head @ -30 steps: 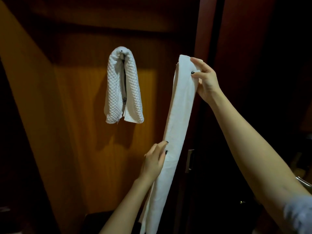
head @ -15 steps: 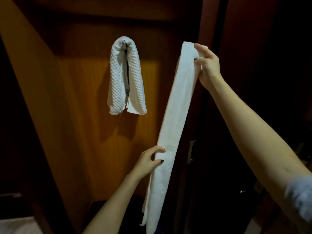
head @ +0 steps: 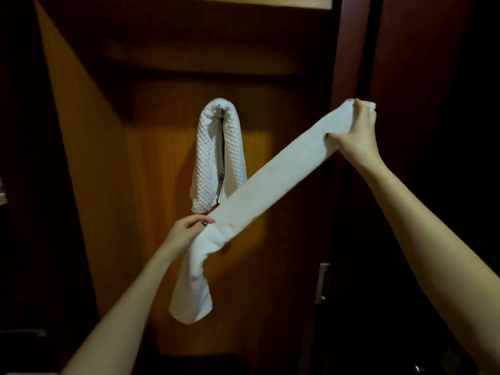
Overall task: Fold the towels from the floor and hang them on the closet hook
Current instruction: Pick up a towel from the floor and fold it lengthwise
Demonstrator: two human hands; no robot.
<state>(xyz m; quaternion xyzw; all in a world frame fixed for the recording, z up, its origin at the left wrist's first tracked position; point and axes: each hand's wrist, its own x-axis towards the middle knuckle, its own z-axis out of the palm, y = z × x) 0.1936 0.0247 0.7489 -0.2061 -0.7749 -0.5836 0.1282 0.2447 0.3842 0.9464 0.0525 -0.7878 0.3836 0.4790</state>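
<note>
So, the long white towel (head: pixel 270 182) is folded into a narrow strip and held taut in mid-air in front of the closet back panel (head: pixel 151 171). Its long axis runs diagonally, low on the left and high on the right. The right hand (head: pixel 357 131) has its fingers curled round the upper end, near the closet's right edge. The left hand (head: pixel 186 232) grips the strip lower down, thumb on top, and from there the loose tail droops straight down. Behind it, a waffle-textured towel (head: pixel 208 158) hangs doubled over the hook (head: pixel 219 106), both ends pointing down. There's a little tag between its halves, but it's too small to read.
</note>
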